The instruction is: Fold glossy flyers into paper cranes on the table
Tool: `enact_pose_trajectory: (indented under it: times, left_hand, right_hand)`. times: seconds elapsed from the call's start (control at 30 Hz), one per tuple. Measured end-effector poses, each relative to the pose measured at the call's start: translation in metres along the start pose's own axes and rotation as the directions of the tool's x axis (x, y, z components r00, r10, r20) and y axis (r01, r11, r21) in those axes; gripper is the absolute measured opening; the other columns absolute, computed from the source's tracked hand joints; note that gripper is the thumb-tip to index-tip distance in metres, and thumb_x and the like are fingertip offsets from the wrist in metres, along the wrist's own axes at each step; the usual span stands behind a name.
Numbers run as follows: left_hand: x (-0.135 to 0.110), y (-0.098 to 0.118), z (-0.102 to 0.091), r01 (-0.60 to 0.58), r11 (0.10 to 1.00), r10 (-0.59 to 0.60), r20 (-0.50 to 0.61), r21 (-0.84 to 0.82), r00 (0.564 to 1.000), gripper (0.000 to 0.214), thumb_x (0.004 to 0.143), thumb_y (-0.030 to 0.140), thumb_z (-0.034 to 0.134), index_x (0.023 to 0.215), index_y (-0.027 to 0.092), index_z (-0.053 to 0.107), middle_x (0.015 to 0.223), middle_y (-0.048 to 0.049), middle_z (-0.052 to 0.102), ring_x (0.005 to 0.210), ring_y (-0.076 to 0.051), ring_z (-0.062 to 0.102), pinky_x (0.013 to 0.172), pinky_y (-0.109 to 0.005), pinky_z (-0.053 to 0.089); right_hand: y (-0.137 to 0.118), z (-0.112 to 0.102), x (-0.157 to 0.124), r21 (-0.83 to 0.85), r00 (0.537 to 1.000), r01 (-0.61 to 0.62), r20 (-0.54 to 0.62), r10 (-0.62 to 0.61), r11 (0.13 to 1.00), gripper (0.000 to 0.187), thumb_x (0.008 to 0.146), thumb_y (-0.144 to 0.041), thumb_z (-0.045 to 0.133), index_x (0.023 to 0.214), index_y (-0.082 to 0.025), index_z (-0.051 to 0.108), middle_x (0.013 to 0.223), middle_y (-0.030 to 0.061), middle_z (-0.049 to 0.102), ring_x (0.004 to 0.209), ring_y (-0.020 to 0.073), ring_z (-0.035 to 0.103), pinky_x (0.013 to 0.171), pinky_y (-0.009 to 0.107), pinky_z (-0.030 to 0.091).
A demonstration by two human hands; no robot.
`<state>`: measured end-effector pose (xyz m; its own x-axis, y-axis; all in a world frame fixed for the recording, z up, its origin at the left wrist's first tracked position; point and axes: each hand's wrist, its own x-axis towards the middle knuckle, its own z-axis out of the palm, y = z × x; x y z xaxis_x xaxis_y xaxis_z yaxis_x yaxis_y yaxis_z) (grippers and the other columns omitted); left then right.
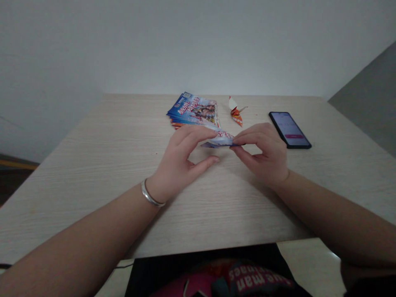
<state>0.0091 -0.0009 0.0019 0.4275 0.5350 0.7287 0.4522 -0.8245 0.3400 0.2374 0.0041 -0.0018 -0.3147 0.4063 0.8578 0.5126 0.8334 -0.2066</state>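
Between my hands is a folded piece of printed paper, blue and white with red lettering. My right hand pinches its right end between thumb and fingers. On the other side, my left hand is curved with thumb and fingers apart; its fingertips are at the paper's far left edge, and I cannot tell whether they touch it. A silver bangle circles my left wrist. Just beyond the paper lies a stack of printed flyers, blue with a colourful picture, partly hidden by my left hand.
A folded paper crane in orange and white stands behind my right hand. To the right lies a phone with its screen lit. The pale wooden table meets a white wall at the back.
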Motion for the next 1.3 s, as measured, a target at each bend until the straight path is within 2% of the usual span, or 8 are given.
enact_pose_trajectory:
  times: [0.17,0.37,0.6,0.77,0.9,1.1,1.3]
  left_hand:
    - [0.002,0.004,-0.002,-0.050,0.998,0.051,-0.029,0.035,0.998,0.017,0.088,0.032,0.072,0.102,0.022,0.068,0.100,-0.0036,0.073,0.097,-0.018,0.066,0.089,-0.034,0.054]
    - [0.001,-0.002,0.000,-0.070,0.992,0.073,-0.022,0.100,0.997,0.007,0.090,0.027,0.070,0.095,0.022,0.073,0.091,-0.0008,0.078,0.088,-0.017,0.070,0.085,-0.034,0.055]
    - [-0.006,-0.009,0.003,-0.037,0.999,0.038,-0.018,0.024,0.999,0.010,0.091,0.027,0.068,0.098,0.022,0.073,0.091,-0.0014,0.078,0.085,-0.014,0.072,0.082,-0.029,0.057]
    - [-0.005,-0.011,0.001,-0.101,0.978,0.095,0.043,0.181,0.995,0.010,0.092,0.025,0.065,0.099,0.021,0.072,0.090,-0.0020,0.077,0.082,-0.016,0.070,0.081,-0.033,0.054]
    - [-0.004,-0.010,0.000,-0.143,0.963,0.131,0.069,0.230,0.989,0.009,0.091,0.029,0.067,0.096,0.024,0.073,0.090,-0.0010,0.077,0.081,-0.016,0.070,0.081,-0.035,0.053]
    - [-0.006,-0.012,0.000,-0.169,0.954,0.157,0.067,0.250,0.985,0.006,0.092,0.027,0.066,0.092,0.025,0.071,0.091,0.0014,0.077,0.081,-0.014,0.069,0.096,-0.037,0.050]
    - [-0.002,-0.011,-0.002,-0.280,0.880,0.264,0.096,0.384,0.960,0.005,0.091,0.028,0.066,0.090,0.024,0.069,0.088,0.0005,0.076,0.079,-0.016,0.068,0.087,-0.038,0.051]
  right_hand:
    - [-0.004,0.004,0.000,-0.041,0.995,0.080,0.066,-0.078,0.996,0.013,0.084,-0.017,0.074,0.092,-0.023,0.066,0.087,0.0023,0.074,0.082,0.0183,0.067,0.078,0.038,0.053]
    - [-0.005,0.010,-0.005,-0.023,0.999,0.011,0.053,-0.010,1.000,0.008,0.085,-0.022,0.073,0.090,-0.024,0.067,0.087,0.0015,0.072,0.085,0.0181,0.066,0.078,0.037,0.052]
    - [0.008,0.013,-0.010,0.039,0.995,-0.068,0.070,0.065,0.997,0.015,0.082,-0.027,0.075,0.096,-0.026,0.069,0.093,0.0025,0.073,0.089,0.0202,0.067,0.082,0.040,0.052]
    - [0.008,0.015,-0.009,0.054,0.998,-0.031,0.054,0.029,0.998,0.011,0.082,-0.024,0.077,0.089,-0.025,0.069,0.091,0.0023,0.074,0.088,0.0189,0.067,0.082,0.038,0.052]
    - [-0.002,0.015,-0.008,0.046,0.998,-0.003,0.066,0.000,0.999,0.011,0.081,-0.025,0.079,0.089,-0.024,0.070,0.090,0.0019,0.075,0.087,0.0185,0.068,0.082,0.037,0.052]
    - [-0.005,0.015,-0.005,0.040,0.997,-0.055,0.064,0.053,0.998,0.011,0.083,-0.024,0.076,0.092,-0.025,0.072,0.090,0.0009,0.076,0.088,0.0187,0.069,0.086,0.039,0.052]
    - [-0.004,0.013,-0.004,0.011,0.998,0.011,0.058,-0.012,1.000,0.007,0.081,-0.026,0.078,0.085,-0.028,0.073,0.086,-0.0016,0.077,0.089,0.0193,0.067,0.085,0.040,0.053]
